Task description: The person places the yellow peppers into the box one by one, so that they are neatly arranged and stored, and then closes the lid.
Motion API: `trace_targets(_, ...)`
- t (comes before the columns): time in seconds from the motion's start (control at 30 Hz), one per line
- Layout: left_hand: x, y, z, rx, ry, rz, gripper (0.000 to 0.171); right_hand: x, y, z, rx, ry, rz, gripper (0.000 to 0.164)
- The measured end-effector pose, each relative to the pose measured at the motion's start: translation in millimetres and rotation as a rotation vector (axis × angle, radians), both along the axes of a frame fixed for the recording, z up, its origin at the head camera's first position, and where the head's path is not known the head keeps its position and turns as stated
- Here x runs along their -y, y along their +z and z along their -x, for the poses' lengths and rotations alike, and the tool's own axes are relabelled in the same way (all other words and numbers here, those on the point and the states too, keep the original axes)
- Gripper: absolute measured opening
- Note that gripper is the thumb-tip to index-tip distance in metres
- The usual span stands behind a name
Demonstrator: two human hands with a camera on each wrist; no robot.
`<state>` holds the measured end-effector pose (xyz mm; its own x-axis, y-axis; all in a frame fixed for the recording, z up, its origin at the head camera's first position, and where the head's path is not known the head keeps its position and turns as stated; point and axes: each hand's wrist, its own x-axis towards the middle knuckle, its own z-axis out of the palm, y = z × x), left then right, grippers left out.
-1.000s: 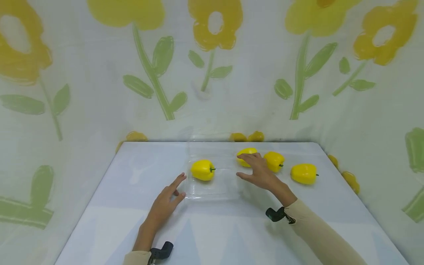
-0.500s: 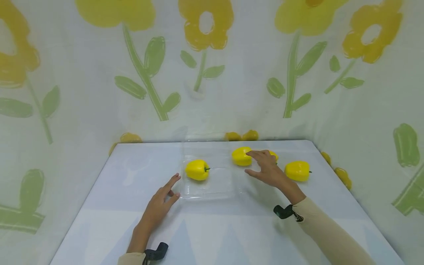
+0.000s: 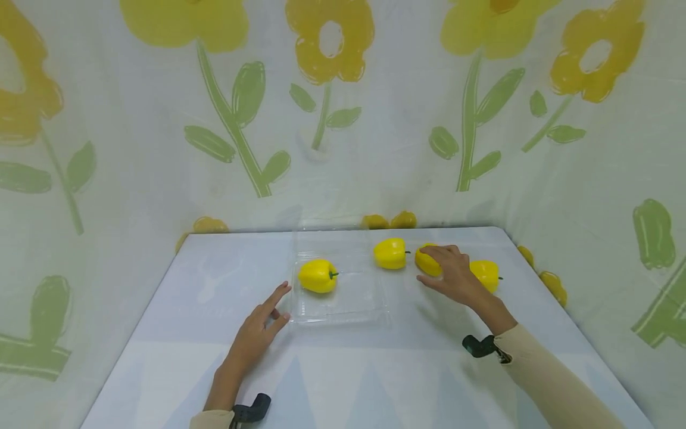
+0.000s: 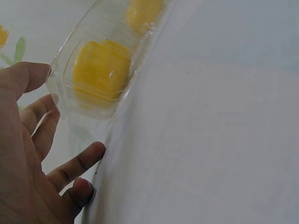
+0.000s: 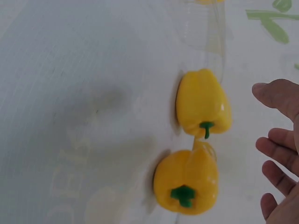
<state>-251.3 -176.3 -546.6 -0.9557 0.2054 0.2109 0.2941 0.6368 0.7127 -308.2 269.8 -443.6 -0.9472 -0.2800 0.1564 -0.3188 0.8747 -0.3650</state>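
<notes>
1. My left hand (image 3: pixel 257 330), fingers loosely extended, touches the left rim of the clear container (image 3: pixel 356 298).
2. I see one yellow pepper (image 3: pixel 317 276) inside.
3. My right hand (image 3: pixel 454 276), fingers spread, hovers near the middle loose pepper (image 3: pixel 427 264), toward the far edge of the bench (image 3: pixel 348 369).

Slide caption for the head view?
Left hand beside a clear container holding one yellow pepper; right hand near three more peppers.

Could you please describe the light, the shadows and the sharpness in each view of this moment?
Head view: fairly even light, with a soft shadow on the table below the right hand; left wrist view: dimmer, small glints on the clear container, the yellow pepper looking hazy through its plastic; right wrist view: also dim, slightly soft, with a small highlight on the upper pepper.
</notes>
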Motion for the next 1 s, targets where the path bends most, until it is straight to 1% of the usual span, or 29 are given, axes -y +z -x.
trace_targets(0.13,0,-1.9,-0.1,-0.006,-0.007,0.009,0.059,-13,-0.4,-2.5,0.004,-0.014,-0.003,0.065)
trace_targets(0.27,0,-0.4,0.8,-0.014,-0.003,0.015,0.059,-25,-1.8,-2.6,-0.002,-0.029,-0.031,0.065)
trace_targets(0.4,-1,1.7,0.9,-0.007,0.003,0.007,0.059,-33,-4.2,-2.0,-0.011,-0.035,-0.052,0.063)
trace_targets(0.6,0,-1.2,0.0,-0.002,0.014,0.018,0.06,-44,-7.2,-1.1,-0.034,-0.031,-0.059,0.063)
trace_targets(0.87,0,-2.1,0.8,-0.019,0.01,0.012,0.06,-57,-5.9,0.5,-0.008,-0.074,-0.103,0.067)
trace_targets(1.0,0,-1.9,1.3,-0.01,0.003,0.008,0.06,-68,-6.5,0.9,-0.003,-0.091,-0.123,0.067)
